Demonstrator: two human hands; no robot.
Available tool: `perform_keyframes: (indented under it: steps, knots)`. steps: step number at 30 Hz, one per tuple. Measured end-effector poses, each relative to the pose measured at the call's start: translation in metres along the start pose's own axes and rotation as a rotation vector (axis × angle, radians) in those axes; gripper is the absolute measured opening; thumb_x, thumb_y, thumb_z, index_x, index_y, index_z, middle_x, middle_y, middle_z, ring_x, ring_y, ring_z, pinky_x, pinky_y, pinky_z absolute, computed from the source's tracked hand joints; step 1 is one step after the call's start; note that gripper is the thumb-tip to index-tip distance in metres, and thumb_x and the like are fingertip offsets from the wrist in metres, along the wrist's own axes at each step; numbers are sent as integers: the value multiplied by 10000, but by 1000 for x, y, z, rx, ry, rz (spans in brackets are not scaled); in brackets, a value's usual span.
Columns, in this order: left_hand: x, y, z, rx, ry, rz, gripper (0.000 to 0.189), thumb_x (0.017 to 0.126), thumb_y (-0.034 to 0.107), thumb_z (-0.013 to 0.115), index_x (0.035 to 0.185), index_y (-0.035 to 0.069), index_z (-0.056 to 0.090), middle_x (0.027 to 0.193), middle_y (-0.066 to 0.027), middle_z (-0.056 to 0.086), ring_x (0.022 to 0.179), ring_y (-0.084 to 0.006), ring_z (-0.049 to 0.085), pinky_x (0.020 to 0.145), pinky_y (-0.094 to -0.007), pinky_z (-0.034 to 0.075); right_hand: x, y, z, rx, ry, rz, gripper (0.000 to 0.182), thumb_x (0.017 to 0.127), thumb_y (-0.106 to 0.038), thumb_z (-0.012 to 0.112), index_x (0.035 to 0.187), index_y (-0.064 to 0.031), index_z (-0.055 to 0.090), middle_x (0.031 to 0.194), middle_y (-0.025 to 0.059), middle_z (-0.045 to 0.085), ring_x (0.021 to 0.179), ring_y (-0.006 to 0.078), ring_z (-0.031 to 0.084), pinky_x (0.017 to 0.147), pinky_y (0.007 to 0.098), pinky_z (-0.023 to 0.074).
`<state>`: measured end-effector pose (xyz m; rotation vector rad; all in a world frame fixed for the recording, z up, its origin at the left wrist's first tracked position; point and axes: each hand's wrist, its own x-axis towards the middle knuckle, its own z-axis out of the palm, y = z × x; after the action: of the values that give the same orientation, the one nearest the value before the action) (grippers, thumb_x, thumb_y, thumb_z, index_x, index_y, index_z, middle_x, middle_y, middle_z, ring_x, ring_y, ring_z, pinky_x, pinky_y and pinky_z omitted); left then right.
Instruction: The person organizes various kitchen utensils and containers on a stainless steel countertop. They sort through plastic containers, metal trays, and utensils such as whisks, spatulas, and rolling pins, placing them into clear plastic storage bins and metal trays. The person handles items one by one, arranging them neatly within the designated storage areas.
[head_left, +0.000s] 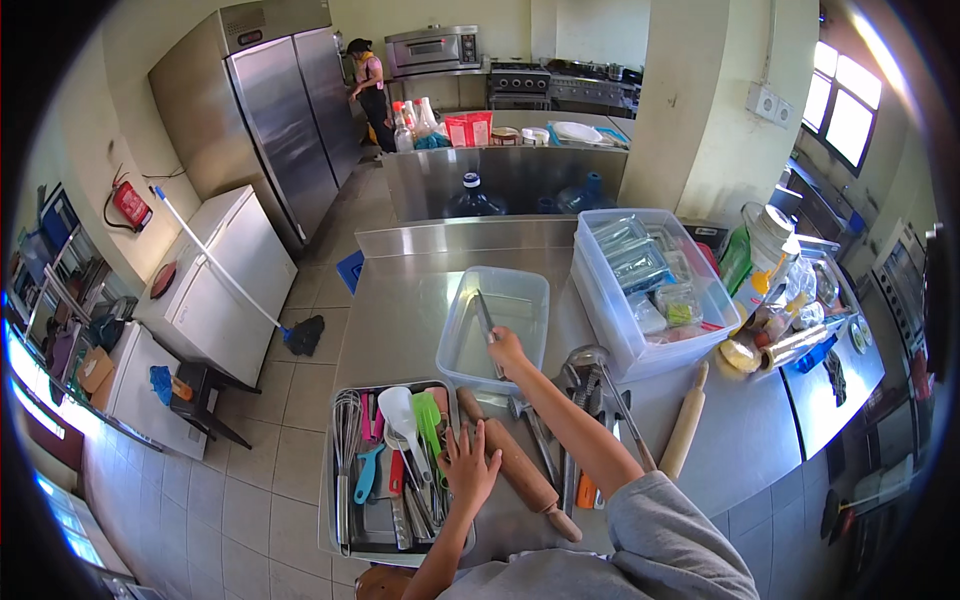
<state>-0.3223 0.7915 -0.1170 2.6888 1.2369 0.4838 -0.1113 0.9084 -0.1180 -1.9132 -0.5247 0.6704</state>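
Note:
My right hand (508, 351) grips a long, narrow metal utensil (484, 311); its exact kind is hard to tell. The utensil slants over a clear plastic container (531, 300) that otherwise looks bare inside. Fingers spread, my left hand (471, 465) is over the right rim of a metal tray (339, 450) and holds nothing. Inside the tray lie a wire whisk (346, 435), a white spatula (400, 411), a green utensil (427, 414), a peeler with a blue handle (367, 474) and other tools. Close beside that hand is a wooden rolling pin (517, 465); whether they touch is unclear.
Right of my forearm lie a ladle (587, 357), a meat mallet (534, 435) and a second rolling pin (686, 420). A large plastic bin (615, 330) holds clear packages. Bottles and wraps crowd the right counter. A person (369, 90) stands by the steel refrigerator (285, 112).

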Motion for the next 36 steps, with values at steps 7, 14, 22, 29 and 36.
perform_keyframes:
  steps: [7,14,22,29,36]
  knots:
    - [2,0,-1,22,0,13,610,771,421,503,1308,212,304,1291,-86,355,1221,-321,262,870,-509,275,-5,-12,-39,-126,-125,-65,440,658,-40,540,1096,-86,533,931,174,564,841,270,556,710,334,435]
    - [1,-2,1,-15,-47,-12,618,778,405,493,1318,198,277,1319,-90,314,1239,-323,222,893,-523,248,-103,6,-140,178,-66,-376,525,619,52,501,1129,-71,482,922,81,491,806,160,484,692,256,400]
    - [14,42,-26,-169,-32,86,494,713,272,616,1170,176,456,1186,-90,401,1160,-285,304,896,-497,201,-232,76,-227,-227,445,-317,478,570,69,487,1034,-39,518,867,102,479,740,217,485,658,286,412]
    - [-16,98,5,-329,-297,418,284,708,354,613,879,132,569,964,-40,493,982,-225,412,855,-453,295,-255,110,-210,-310,784,-124,462,559,55,489,1004,-66,533,830,92,483,767,257,508,678,349,416]
    - [-32,136,15,-76,-373,515,451,701,478,574,904,75,562,950,-59,522,967,-213,443,869,-473,273,-266,104,-205,-518,799,-19,421,579,-19,521,989,-108,540,849,75,492,779,243,519,684,358,396]
